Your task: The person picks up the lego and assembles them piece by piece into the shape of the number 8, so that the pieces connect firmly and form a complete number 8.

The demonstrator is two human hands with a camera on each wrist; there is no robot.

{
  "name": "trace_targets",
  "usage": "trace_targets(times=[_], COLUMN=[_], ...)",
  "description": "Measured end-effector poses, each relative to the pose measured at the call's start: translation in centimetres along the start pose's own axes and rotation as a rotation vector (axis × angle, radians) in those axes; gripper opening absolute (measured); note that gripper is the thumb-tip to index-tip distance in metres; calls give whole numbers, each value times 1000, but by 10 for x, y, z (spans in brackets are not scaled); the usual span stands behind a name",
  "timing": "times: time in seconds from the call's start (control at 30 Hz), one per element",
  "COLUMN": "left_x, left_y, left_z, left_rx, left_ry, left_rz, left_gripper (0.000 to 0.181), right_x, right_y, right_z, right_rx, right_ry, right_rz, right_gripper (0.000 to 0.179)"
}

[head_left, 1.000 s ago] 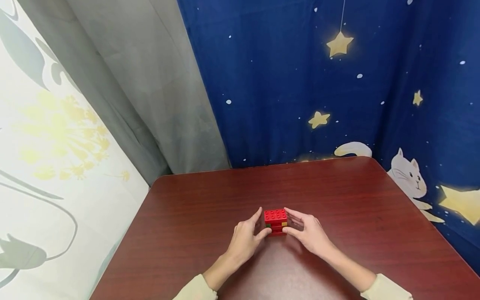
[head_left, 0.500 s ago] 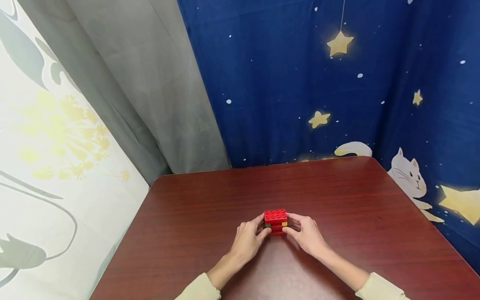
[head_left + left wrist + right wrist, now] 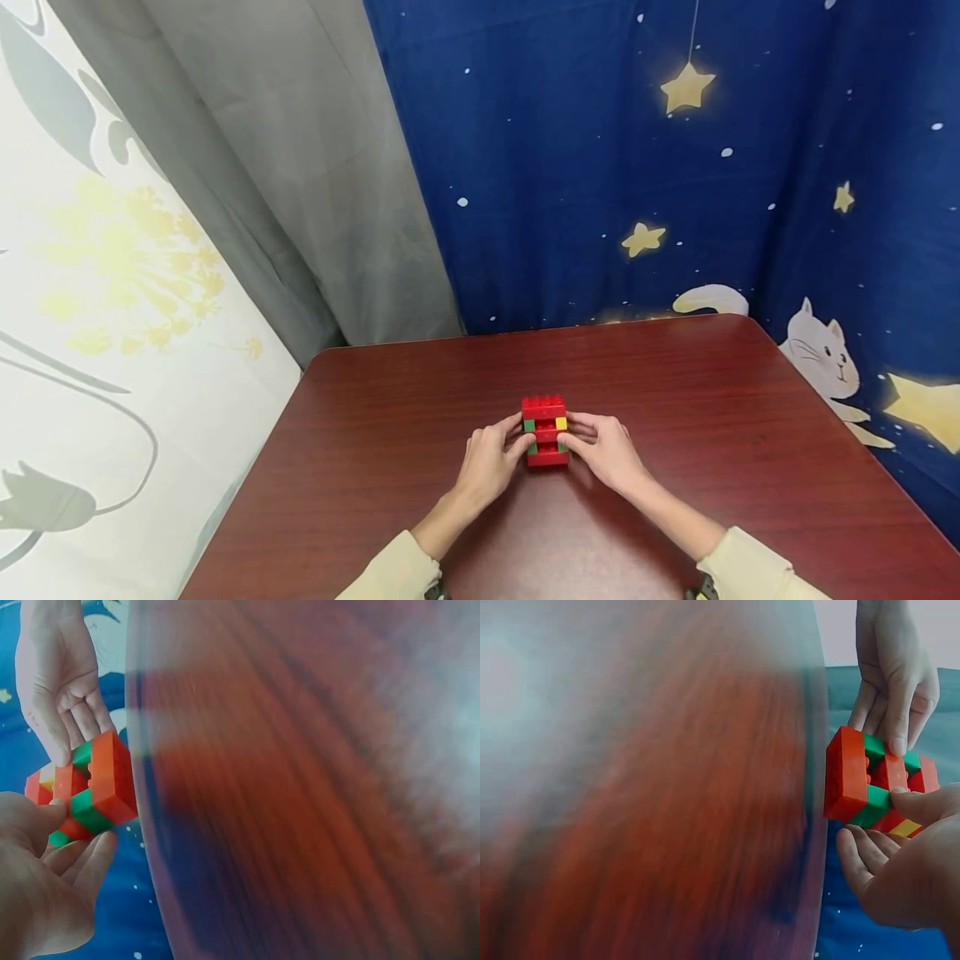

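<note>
Both hands grip a small stack of toy building bricks [image 3: 547,432] from its two sides. Three red layers show, with small green and yellow bricks between them at the ends and a gap in the middle. The left hand [image 3: 486,461] pinches the left end, thumb on the near face and fingers behind. On the right end, the right hand [image 3: 608,453] holds it the same way. Both wrist views show the stack [image 3: 105,780] [image 3: 855,776] raised off the table, its bottom red brick facing the tabletop. The far fingers are partly hidden behind the bricks.
The dark red-brown wooden table [image 3: 360,467] has rounded far corners. A blue star-patterned curtain [image 3: 555,167] hangs behind it, with a grey curtain [image 3: 360,208] and a white patterned one [image 3: 150,400] on the left.
One second ago the fingers were spread around the stack standing on the table. They closed onto its sides, and the stack has risen, with more of its front face showing.
</note>
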State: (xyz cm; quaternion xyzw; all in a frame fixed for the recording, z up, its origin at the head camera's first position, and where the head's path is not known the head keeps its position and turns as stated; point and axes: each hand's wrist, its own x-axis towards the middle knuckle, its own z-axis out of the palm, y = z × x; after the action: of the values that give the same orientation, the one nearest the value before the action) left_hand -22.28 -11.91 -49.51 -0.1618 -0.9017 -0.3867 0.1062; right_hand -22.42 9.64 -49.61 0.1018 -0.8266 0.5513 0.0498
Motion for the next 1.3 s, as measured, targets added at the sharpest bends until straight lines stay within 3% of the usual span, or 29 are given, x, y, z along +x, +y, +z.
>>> trace_targets(times=[0.33,0.63,1.3], left_x=[17,29,37], left_y=[-14,-20,-18], left_z=[5,12,15], left_rx=[38,85,122], left_ry=[19,40,24], left_rz=[-70,-119,-151], left_gripper=[40,37,36], right_x=[21,35,44], right_y=[5,15,15], right_z=[14,23,30], right_rx=[-41,-54,-134], right_ry=[57,93,160], right_rz=[96,97,101], right_gripper=[37,35,34])
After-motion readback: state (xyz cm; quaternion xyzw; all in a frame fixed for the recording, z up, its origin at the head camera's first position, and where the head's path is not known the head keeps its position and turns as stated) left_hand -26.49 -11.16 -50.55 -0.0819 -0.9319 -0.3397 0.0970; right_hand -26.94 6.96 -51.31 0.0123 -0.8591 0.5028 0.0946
